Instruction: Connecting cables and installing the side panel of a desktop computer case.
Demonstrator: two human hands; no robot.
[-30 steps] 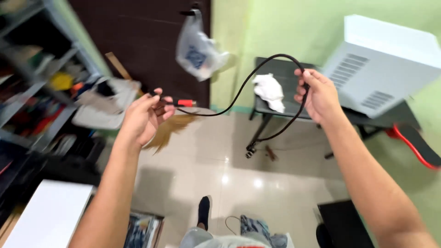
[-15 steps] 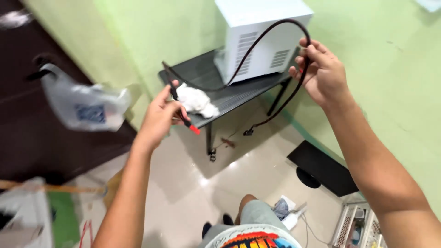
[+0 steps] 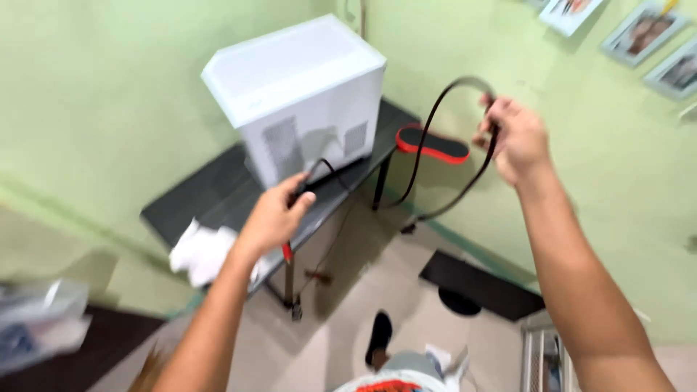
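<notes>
A pale green wall (image 3: 109, 109) filled the far side of the room, with framed pictures (image 3: 646, 33) hung at the upper right. Against it stood a dark metal table (image 3: 210, 192), carrying a white boxy appliance (image 3: 301, 94) with vent grilles on its near face; the box sat toward the table's right end, likely kept close to the wall for a socket. A crumpled white cloth (image 3: 203, 250) lay on the table's near left edge. Beyond the table's right end, a black oval pad with a red rim (image 3: 433, 144) was visible, its support unclear.

A black cable (image 3: 435, 116) arched between both raised hands, looped high at the right and sagging toward the tiled floor (image 3: 377, 290), apparently held apart to keep it from tangling. The left hand (image 3: 272, 218) was closed around the cable's end just in front of the appliance, a red-tipped tool or lead showing below the fist. The right hand (image 3: 512, 138), to the right and farther off, was curled shut around the top of the loop. A dark shoe (image 3: 378, 337) showed on the floor below.
</notes>
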